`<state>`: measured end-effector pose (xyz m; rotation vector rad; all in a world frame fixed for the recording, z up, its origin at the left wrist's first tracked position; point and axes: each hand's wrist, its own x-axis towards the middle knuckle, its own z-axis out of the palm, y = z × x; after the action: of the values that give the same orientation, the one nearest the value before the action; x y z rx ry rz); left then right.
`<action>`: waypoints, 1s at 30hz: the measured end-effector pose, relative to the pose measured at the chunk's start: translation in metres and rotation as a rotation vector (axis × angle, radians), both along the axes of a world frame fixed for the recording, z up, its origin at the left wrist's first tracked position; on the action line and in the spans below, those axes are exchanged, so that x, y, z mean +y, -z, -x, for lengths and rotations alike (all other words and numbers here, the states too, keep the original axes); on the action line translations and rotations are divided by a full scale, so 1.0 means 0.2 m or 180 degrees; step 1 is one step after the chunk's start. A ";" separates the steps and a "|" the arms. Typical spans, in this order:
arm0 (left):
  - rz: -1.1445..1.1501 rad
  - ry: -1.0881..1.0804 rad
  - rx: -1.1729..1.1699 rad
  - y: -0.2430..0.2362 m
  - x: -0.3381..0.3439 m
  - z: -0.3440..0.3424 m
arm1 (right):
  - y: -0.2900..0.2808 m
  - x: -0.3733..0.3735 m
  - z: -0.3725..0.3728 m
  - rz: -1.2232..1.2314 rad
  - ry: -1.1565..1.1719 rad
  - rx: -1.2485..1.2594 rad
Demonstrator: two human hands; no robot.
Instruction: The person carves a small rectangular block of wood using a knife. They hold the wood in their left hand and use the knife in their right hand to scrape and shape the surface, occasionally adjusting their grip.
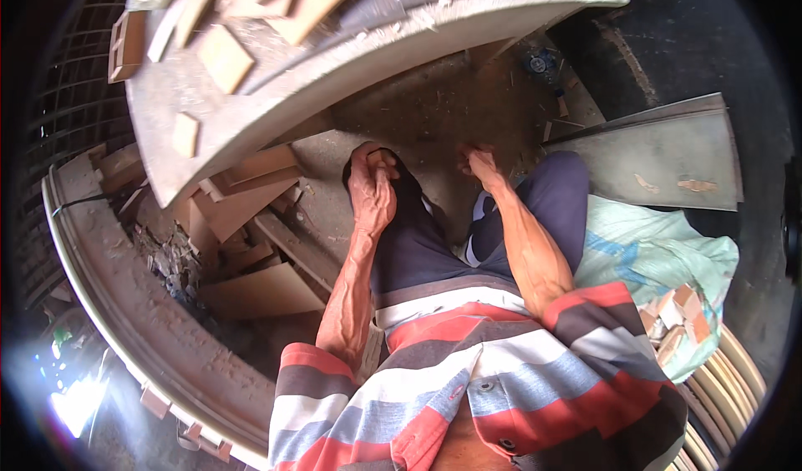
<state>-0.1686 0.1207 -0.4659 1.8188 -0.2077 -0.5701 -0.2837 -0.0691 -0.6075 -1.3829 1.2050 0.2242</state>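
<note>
My left hand (372,188) rests at my left knee, its fingers curled round a small brown wooden block (376,160). Between my knees, above the floor, my right hand (479,162) has its fingers drawn in. What it holds, if anything, is too small to make out. The two hands are apart. Beyond them stands a dusty, pale workbench (276,95) with wooden offcuts on top, among them a light square piece (225,58).
Cardboard-brown boards (259,291) and scraps pile up at my left, by a long curved ledge (109,254). To my right lie a grey panel (652,157), a pale green sack (668,245), small wooden blocks (681,316) and stacked strips (727,387).
</note>
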 end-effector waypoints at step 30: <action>0.1042 -0.0119 0.1555 -1.91 -0.50 -0.25 | -2.61 -0.32 -0.36 -0.0810 0.0436 -0.1860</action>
<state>-0.1193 0.0207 -0.0844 1.3210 0.0636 -0.8794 -0.2109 -0.1329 -0.0847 -1.0358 0.7461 -0.1183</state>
